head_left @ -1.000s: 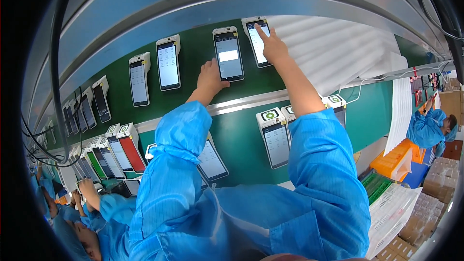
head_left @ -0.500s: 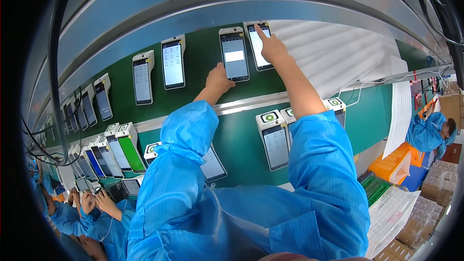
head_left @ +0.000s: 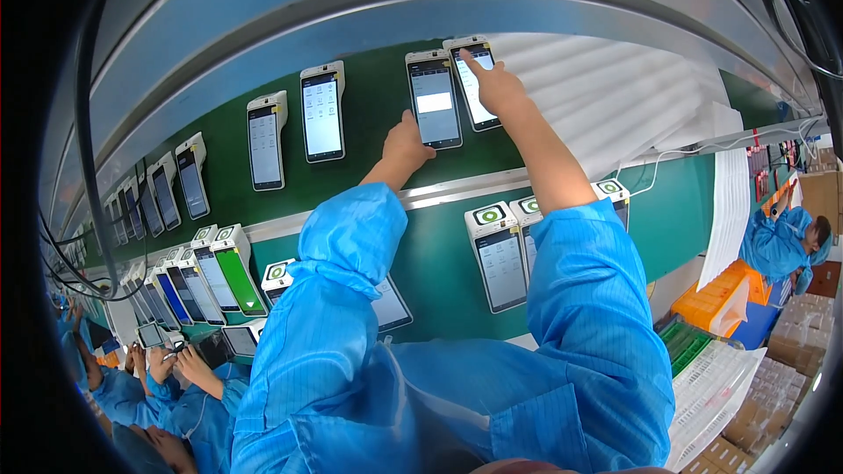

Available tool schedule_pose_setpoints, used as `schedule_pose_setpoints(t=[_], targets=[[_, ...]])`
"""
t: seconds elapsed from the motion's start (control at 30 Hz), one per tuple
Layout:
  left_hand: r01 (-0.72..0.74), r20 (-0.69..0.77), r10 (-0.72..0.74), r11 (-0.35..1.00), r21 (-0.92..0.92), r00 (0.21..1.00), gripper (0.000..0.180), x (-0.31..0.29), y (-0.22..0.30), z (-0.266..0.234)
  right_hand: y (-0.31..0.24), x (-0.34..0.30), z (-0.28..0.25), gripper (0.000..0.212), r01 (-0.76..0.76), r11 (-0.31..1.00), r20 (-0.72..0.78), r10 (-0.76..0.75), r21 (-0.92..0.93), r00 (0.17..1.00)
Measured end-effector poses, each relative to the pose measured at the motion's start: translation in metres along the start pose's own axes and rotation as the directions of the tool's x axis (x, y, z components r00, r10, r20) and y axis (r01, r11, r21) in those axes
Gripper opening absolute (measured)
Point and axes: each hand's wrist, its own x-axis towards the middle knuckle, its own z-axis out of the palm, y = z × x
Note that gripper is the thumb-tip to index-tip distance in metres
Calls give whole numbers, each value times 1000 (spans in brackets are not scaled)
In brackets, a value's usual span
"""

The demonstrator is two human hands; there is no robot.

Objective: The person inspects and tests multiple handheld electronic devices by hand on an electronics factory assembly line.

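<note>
My left hand (head_left: 406, 151) grips the lower left corner of a white handheld payment terminal (head_left: 435, 127), forefinger along its side and thumb at its bottom edge. A pale box shows on that terminal's grey screen. My right hand (head_left: 497, 86) has its forefinger stretched out onto the upper screen of a second payment terminal (head_left: 479, 110), close to the first one's right side. Its other fingers are partly hidden, and nothing is held in it. Both terminals lie screen up on a dark green belt (head_left: 369, 96).
More payment terminals (head_left: 322, 118) lie leftward along the belt. Below a metal rail (head_left: 465, 189), other terminals (head_left: 499, 268) stand on a green bench (head_left: 430, 246). White foam sheeting (head_left: 597, 88) covers the right end. Co-workers (head_left: 198, 404) sit lower left; another person (head_left: 781, 241) is far right.
Terminals on the belt at left have shifted slightly right. The terminal at my left hand moved right with that hand, closer to the second terminal. My right forefinger stays at the second screen.
</note>
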Motion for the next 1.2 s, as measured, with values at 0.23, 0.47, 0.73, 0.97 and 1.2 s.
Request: schedule_pose_setpoints(t=[0.23, 0.47, 0.73, 0.97, 1.2], targets=[[-81, -83, 80, 997, -12, 993, 115, 1, -14, 9, 6, -16, -10, 74, -75, 924, 0, 81, 374, 997], [-201, -90, 204, 979, 40, 975, 119, -10, -5, 1, 43, -38, 38, 62, 33, 756, -184, 117, 654, 976], [-221, 105, 197, 918, 329, 975, 115, -10, 24, -5, 42, -70, 35, 82, 102, 678, -150, 12, 728, 989], [-147, 3, 157, 912, 382, 988, 108, -5, 33, 17, 21, -75, 38, 100, 118, 875, -317, 43, 470, 948], [-172, -28, 201, 898, 406, 979, 107, -5, 36, 20, 34, -68, 37, 101, 168, 906, -306, -45, 388, 951]])
